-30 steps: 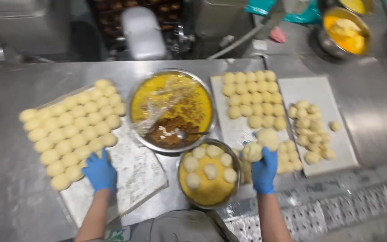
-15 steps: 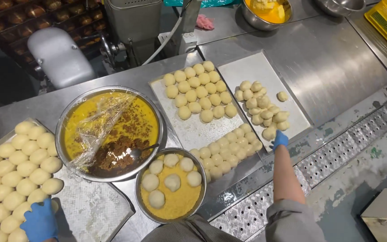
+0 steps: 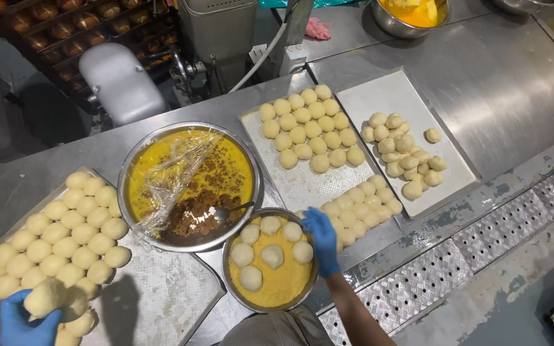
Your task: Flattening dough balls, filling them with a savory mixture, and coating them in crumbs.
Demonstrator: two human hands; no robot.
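The left hand, in a blue glove, is closed around one pale dough ball at the near left corner of the picture, just over the left tray. The right hand, also in a blue glove, rests on the far right rim of the small round bowl; its fingers are bent, but I cannot tell if they hold something. This bowl contains yellow crumbs and five dough balls lying on them.

On the left tray, many dough balls lie close together in rows. Behind the small bowl stands a bigger round pan with yellow liquid, brown filling, a spoon and crumpled plastic film. To the right are two more trays on the metal surface: the middle tray carries neat rows of balls, and the far right tray carries a loose heap of them.
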